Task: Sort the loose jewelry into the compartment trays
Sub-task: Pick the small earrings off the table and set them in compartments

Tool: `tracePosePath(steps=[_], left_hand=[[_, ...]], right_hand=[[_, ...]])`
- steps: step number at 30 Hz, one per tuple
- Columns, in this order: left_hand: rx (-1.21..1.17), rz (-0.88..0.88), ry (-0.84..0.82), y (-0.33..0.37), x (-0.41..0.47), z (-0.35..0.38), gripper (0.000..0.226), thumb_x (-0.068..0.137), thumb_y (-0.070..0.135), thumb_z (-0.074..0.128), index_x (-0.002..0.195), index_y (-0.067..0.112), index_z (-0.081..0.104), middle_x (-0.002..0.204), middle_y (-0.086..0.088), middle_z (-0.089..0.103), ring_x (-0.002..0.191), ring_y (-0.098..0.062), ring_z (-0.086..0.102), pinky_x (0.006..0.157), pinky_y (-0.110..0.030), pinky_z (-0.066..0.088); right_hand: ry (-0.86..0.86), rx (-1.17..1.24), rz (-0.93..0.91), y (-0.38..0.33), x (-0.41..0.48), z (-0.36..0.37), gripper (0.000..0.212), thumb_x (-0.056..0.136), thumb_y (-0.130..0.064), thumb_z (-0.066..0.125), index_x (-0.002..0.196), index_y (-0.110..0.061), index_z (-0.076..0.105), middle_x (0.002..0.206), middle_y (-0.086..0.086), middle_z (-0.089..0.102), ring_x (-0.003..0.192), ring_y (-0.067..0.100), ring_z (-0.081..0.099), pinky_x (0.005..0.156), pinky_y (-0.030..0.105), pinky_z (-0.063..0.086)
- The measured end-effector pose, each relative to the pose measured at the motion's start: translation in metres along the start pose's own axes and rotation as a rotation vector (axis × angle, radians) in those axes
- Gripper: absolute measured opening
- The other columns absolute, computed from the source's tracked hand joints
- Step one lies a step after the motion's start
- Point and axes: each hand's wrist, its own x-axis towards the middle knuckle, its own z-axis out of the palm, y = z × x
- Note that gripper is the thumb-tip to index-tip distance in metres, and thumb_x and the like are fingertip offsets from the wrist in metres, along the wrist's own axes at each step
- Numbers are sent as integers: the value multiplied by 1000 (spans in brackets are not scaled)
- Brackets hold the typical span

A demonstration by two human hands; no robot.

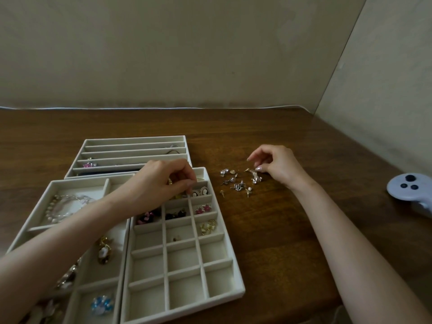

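Loose earrings (pixel 238 183), mostly silver studs, lie in a small pile on the wooden table right of the trays. My right hand (pixel 278 167) rests at the pile's far right edge, thumb and curled fingers pinching a silver earring (pixel 254 176). My left hand (pixel 161 181) reaches over the cream grid tray (pixel 236 272), its bunched fingertips down in a far compartment beside a pair of cameo earrings (pixel 200 192). Whatever is between those fingertips is hidden. Other cells hold pink (pixel 203 209), black (pixel 175 215) and gold (pixel 208 226) earrings.
A tray with larger compartments (pixel 58 183) on the left holds pearl bracelets, a brooch and a blue flower piece. A tray of long slots (pixel 135 139) stands behind. A pale blue controller (pixel 409 188) lies at the table's right edge. Walls close off the back and right.
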Motion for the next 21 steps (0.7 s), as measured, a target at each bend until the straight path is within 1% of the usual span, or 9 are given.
tracePosePath(steps=[2, 4, 5, 7, 8, 10, 14, 18, 21], left_hand=[[1, 1, -1, 0, 0, 0, 7, 87, 15, 60, 87, 22, 62, 77, 10, 67, 74, 1, 62, 63, -10, 46], [-1, 0, 0, 0, 0, 0, 7, 87, 15, 60, 87, 22, 62, 77, 10, 67, 73, 1, 62, 62, -10, 45], [-1, -1, -1, 0, 0, 0, 7, 87, 15, 60, 87, 21, 62, 77, 10, 66, 73, 1, 62, 63, -10, 45], [0, 3, -1, 0, -1, 0, 7, 87, 15, 60, 87, 22, 63, 76, 10, 66, 73, 1, 62, 63, -9, 45], [0, 3, 1, 0, -1, 0, 8, 87, 15, 60, 87, 22, 63, 76, 10, 66, 74, 1, 62, 63, -9, 45], [-4, 3, 1, 0, 0, 0, 7, 87, 14, 60, 87, 21, 63, 76, 11, 66, 74, 1, 62, 63, -8, 44], [-3, 7, -6, 0, 0, 1, 7, 87, 15, 60, 88, 22, 62, 77, 10, 67, 75, 0, 62, 63, -9, 45], [1, 9, -6, 1, 0, 1, 8, 87, 15, 60, 88, 22, 63, 77, 11, 66, 75, 0, 62, 64, -9, 45], [2, 10, -9, 1, 0, 1, 9, 87, 14, 60, 87, 23, 62, 77, 11, 66, 76, 2, 61, 63, -8, 44]], right_hand=[[33, -1, -2, 1, 0, -2, 30, 85, 6, 59, 96, -21, 65, 93, 0, 64, 86, 7, 60, 70, 16, 46], [40, 18, -12, 1, -1, -7, 27, 84, 2, 62, 92, -23, 67, 94, -2, 64, 88, 7, 59, 72, 17, 45], [5, 32, -11, 0, -2, -11, 23, 83, -2, 65, 90, -24, 67, 95, -4, 64, 90, 7, 59, 73, 19, 45], [-148, 34, 7, -3, -5, -16, 16, 80, -12, 71, 89, -25, 68, 95, -6, 64, 92, 8, 59, 74, 22, 44], [-228, 11, 18, -4, -6, -17, 17, 78, -14, 73, 90, -25, 68, 96, -7, 64, 93, 8, 59, 74, 22, 43], [-300, -37, 34, -5, -7, -15, 20, 78, -12, 73, 91, -26, 68, 97, -8, 63, 93, 6, 58, 73, 21, 42], [-276, -62, 60, -3, -7, -17, 24, 78, -4, 71, 89, -25, 70, 97, -5, 63, 88, 9, 59, 72, 22, 44], [-309, -27, 78, 1, -8, -21, 33, 78, 6, 68, 93, -24, 68, 89, 1, 64, 79, 8, 60, 70, 22, 45], [-323, -25, 92, 0, -8, -22, 33, 79, 6, 66, 95, -23, 68, 88, 1, 63, 78, 8, 59, 70, 22, 45]])
